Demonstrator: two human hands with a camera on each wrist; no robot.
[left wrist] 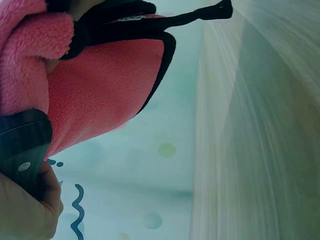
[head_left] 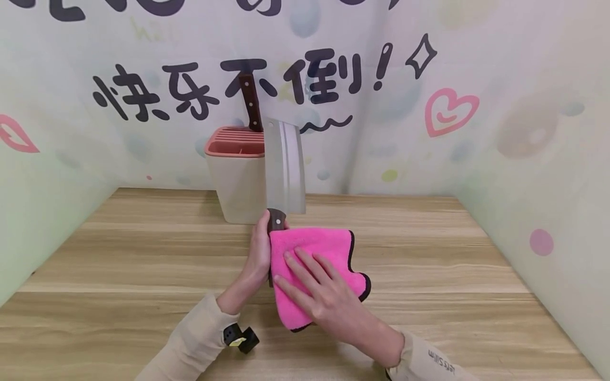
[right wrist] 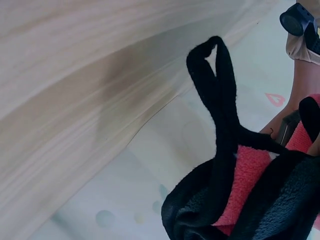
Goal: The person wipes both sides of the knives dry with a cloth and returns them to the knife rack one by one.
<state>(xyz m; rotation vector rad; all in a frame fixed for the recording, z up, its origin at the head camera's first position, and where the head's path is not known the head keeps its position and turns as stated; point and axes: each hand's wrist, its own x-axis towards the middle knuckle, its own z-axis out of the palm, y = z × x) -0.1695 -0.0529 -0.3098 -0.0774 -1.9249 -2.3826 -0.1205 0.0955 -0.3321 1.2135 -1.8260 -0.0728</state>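
Note:
My left hand [head_left: 259, 251] grips the dark handle of a cleaver [head_left: 286, 169], its wide blade pointing up. In the left wrist view, a riveted part of the cleaver's handle [left wrist: 22, 142] shows beside the fingers. A pink cloth [head_left: 333, 243] with black edging covers much of the handle's right side. My right hand [head_left: 329, 301] holds the cloth against the handle, fingers spread over its front and thumb hidden. Folds of the cloth [left wrist: 100, 90] bunch around the handle's end. From the cloth's edge, a black loop [right wrist: 225, 95] sticks out in the right wrist view.
Behind the cleaver, a white knife block [head_left: 240, 185] with a pink slotted top stands at the back of the wooden table [head_left: 143, 254]. A brown-handled knife [head_left: 251, 103] stands in it. A printed cloth wall [head_left: 381, 159] closes the back and sides.

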